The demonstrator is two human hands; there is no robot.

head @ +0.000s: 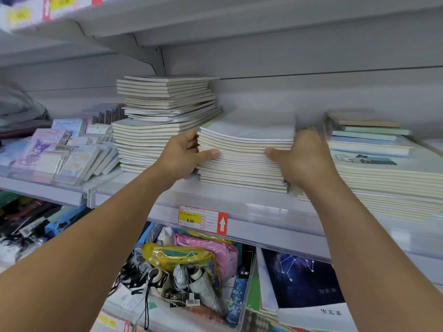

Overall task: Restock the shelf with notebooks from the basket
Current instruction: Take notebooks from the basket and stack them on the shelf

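Observation:
A stack of pale notebooks (244, 144) sits on the white shelf (239, 204) at the middle of the view. My left hand (184, 154) grips the stack's left side, thumb lying across the page edges. On the stack's right side my right hand (302, 159) grips it, thumb pressed on the front edges. A taller notebook pile (163, 121) stands just to the left, touching the middle stack. A wider pile (388, 178) lies to the right. No basket is in view.
Small sticker packs and notepads (62, 152) fill the shelf's left end. A yellow price tag (202, 219) hangs on the shelf edge. Below it lie folded umbrellas (182, 267) in a clear bin and a dark star-cover notebook (304, 281). An upper shelf (215, 25) hangs close overhead.

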